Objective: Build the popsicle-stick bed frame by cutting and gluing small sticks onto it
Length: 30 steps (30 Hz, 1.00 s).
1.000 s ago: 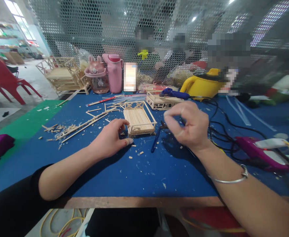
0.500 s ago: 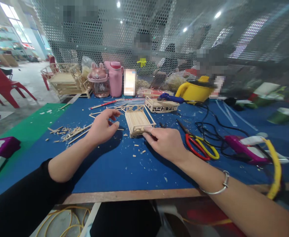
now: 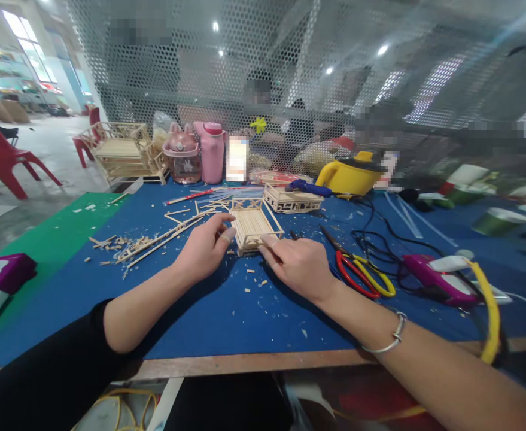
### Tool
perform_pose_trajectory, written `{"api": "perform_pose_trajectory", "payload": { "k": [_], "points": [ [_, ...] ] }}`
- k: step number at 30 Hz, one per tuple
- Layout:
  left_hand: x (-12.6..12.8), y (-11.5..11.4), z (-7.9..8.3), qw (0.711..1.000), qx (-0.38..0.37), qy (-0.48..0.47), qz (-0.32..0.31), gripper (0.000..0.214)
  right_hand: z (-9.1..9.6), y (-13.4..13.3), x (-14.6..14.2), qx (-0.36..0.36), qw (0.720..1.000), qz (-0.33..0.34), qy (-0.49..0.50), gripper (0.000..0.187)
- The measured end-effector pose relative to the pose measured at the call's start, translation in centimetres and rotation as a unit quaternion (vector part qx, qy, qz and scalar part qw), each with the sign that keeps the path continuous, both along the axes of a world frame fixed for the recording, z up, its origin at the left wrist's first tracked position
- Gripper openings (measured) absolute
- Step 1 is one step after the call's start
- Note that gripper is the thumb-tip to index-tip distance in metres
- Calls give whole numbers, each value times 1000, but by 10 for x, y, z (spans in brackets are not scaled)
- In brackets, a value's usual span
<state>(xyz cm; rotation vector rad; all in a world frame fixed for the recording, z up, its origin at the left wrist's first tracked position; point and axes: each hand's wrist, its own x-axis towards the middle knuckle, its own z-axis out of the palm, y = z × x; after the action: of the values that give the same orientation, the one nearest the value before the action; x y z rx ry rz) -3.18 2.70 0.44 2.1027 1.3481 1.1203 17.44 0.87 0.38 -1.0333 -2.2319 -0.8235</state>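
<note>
A small bed-like model of thin wooden sticks [image 3: 250,222] stands on the blue table mat [image 3: 227,311]. My left hand [image 3: 203,250] pinches its near left corner with thumb and fingertips. My right hand [image 3: 297,264] rests on the mat with its fingers closed on the model's near right end. A silver bangle [image 3: 386,342] circles my right wrist.
Red and yellow scissors [image 3: 364,276] lie right of my right hand, beside black cables [image 3: 379,236] and a purple glue gun [image 3: 437,276]. A second stick model [image 3: 289,200] carries a blue glue gun [image 3: 308,187]. Loose sticks [image 3: 150,241] lie left; bottles and people sit behind.
My right hand came down from the air to the model's near end, uncovering the scissors. My left hand left the model, then came back to its near left corner.
</note>
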Motion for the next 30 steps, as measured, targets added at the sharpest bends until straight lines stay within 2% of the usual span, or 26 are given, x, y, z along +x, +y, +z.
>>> {"api": "perform_pose_trajectory", "payload": {
  "k": [7,11,13,16,19,22,24,25,27,30],
  "points": [
    [2,-2,-2,1000,-20,9,4,27,-3,2,-11,-26,999,-26,-9,28],
    [4,-2,-6,994,-76,64,-41,33,-4,6,-10,-40,999,-36,6,28],
    [4,-1,-8,992,-83,73,-57,39,-5,7,-9,-41,999,-22,21,25],
    [4,-1,-8,994,-75,70,-27,45,-7,3,-9,-38,998,8,43,22],
    [3,-1,-7,996,-64,68,3,42,-3,-7,-6,-37,997,52,50,19],
    [2,-3,-5,995,-65,71,2,35,8,-5,12,-18,994,89,62,22],
    [3,-3,-5,995,-69,77,-11,30,20,12,35,-16,993,50,107,20],
    [3,-3,-5,994,-73,79,-19,28,26,27,48,-24,989,4,148,23],
    [4,-3,-6,993,-83,79,-33,30,37,62,75,-56,971,-134,190,34],
    [6,-2,-9,991,-96,82,-48,33,46,115,105,-110,961,-183,176,48]
  ]
}}
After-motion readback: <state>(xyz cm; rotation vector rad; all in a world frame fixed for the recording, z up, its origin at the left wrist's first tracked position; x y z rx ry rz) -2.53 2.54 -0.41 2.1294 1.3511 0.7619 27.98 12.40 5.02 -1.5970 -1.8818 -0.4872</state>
